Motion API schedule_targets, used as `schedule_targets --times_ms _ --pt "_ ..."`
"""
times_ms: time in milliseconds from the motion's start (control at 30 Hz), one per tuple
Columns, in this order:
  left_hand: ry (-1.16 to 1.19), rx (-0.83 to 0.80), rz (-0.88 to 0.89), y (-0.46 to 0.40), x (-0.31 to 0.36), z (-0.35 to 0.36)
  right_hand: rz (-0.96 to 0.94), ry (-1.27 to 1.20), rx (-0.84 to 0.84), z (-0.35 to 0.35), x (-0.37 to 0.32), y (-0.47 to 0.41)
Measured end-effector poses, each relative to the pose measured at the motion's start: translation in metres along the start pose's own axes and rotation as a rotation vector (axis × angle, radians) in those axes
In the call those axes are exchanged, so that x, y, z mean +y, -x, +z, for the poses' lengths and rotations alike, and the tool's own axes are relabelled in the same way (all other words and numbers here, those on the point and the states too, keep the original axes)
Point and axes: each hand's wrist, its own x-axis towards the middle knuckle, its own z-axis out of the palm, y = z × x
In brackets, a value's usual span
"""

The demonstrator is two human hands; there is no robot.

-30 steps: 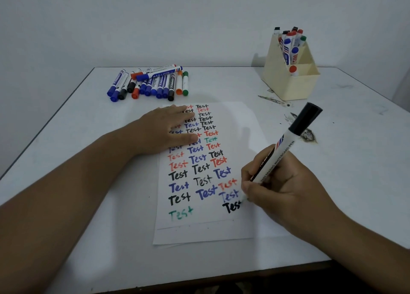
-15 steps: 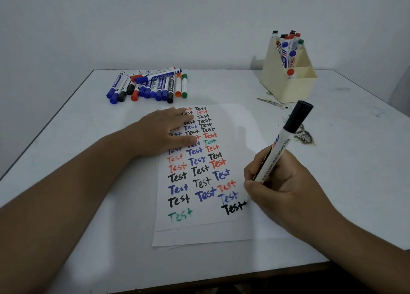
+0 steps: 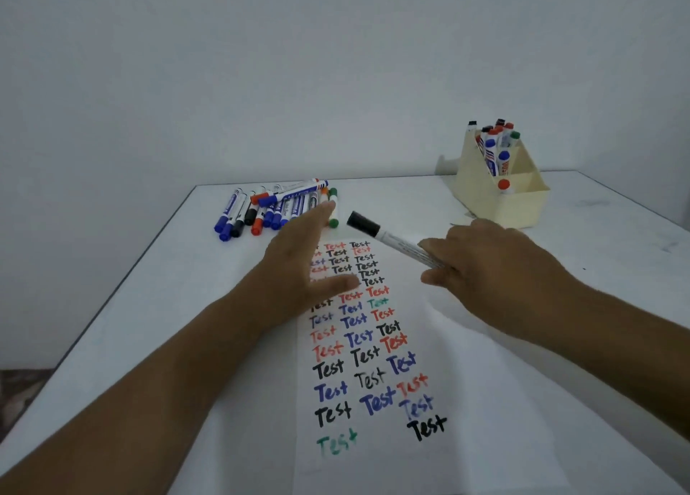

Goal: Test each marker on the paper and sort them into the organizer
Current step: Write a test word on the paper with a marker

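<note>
Both hands now off paper (image 3: pixel 377 345): right hand (image 3: pixel 481 263) fingers clamped on black marker (image 3: pixel 392 241), left hand (image 3: pixel 298 266) fingers apart.

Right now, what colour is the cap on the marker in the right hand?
Black. The cap of the marker in the right hand shows best in the head view.

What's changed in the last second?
The right hand finished the black "Test" and lifted the black marker off the paper, toward the far side. The left hand rose, reaching toward the loose markers. Organizer unchanged.
</note>
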Motion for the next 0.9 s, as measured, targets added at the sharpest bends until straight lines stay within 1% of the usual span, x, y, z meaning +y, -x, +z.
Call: schedule_targets --times_ms 67,167,233,333,400,533,667,767,900 --pt "0.010 0.085 0.091 0.002 0.008 -0.003 -0.085 0.165 0.045 0.002 0.007 -0.013" --pt "-0.138 0.167 0.231 0.001 0.013 -0.004 -0.126 0.240 0.031 -0.002 0.001 -0.029" --pt "-0.242 0.171 0.281 -0.001 0.013 -0.003 -0.126 0.267 0.029 -0.004 -0.007 -0.038" --pt "-0.259 0.154 0.223 -0.003 0.014 -0.003 -0.146 0.283 0.060 -0.008 -0.017 -0.048" --pt "-0.245 0.142 0.164 -0.005 0.013 -0.005 -0.163 0.294 0.041 -0.008 -0.021 -0.053" --pt "-0.236 0.065 0.095 -0.008 0.012 -0.008 -0.190 0.318 0.014 -0.007 -0.026 -0.060" --pt "-0.256 0.010 0.080 -0.009 0.014 -0.009 -0.197 0.339 -0.016 -0.007 -0.027 -0.064" --pt "-0.236 -0.021 0.075 -0.008 0.016 -0.007 -0.213 0.372 -0.007 -0.007 -0.027 -0.066" --pt "-0.195 0.036 0.052 -0.011 0.012 -0.007 -0.218 0.384 -0.030 -0.012 -0.028 -0.070"
